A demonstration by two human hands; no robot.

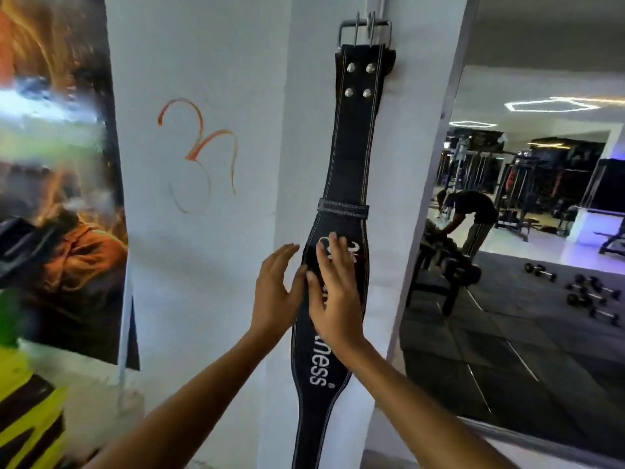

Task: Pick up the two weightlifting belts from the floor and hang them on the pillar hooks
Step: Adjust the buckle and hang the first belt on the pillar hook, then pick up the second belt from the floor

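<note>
A black weightlifting belt (pixel 351 157) with white lettering hangs straight down the white pillar (pixel 209 265). Its steel buckle (pixel 365 30) is caught at the top on a hook that I cannot make out. My right hand (pixel 333 292) lies flat with spread fingers on the wide middle of the belt. My left hand (pixel 275 292) is open at the belt's left edge, its thumb touching the edge. Neither hand grips the belt. No second belt shows.
A colourful poster (pixel 57 170) covers the wall at left. A large mirror (pixel 527 231) at right reflects gym machines, a bending person and several dumbbells on a dark rubber floor. An orange symbol (pixel 199 154) is painted on the pillar.
</note>
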